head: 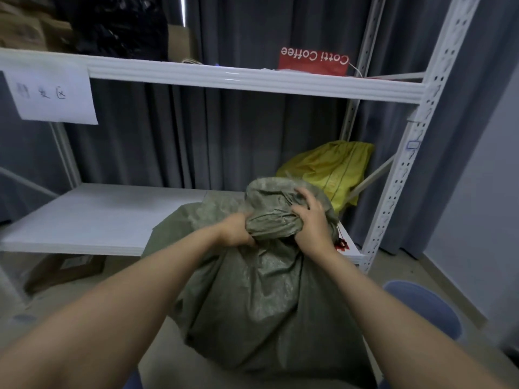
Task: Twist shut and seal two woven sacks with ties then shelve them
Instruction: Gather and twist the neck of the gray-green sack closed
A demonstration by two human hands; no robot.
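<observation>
Head view looks down on a grey-green woven sack (261,299) standing in front of a white shelf rack (404,169), its top gathered into a bunched neck (269,220). Left hand (238,230) is closed tight around the neck from the left; right hand (311,223) clamps it from the right, fingers spread over the fabric. A yellow sack (331,167) lies on the lower shelf board (92,214) — behind and right of the green one, near the rack's upright

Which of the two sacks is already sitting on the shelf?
The yellow sack, at the back right of the lower shelf. The grey-green sack stands in front, gripped by both hands.
</observation>
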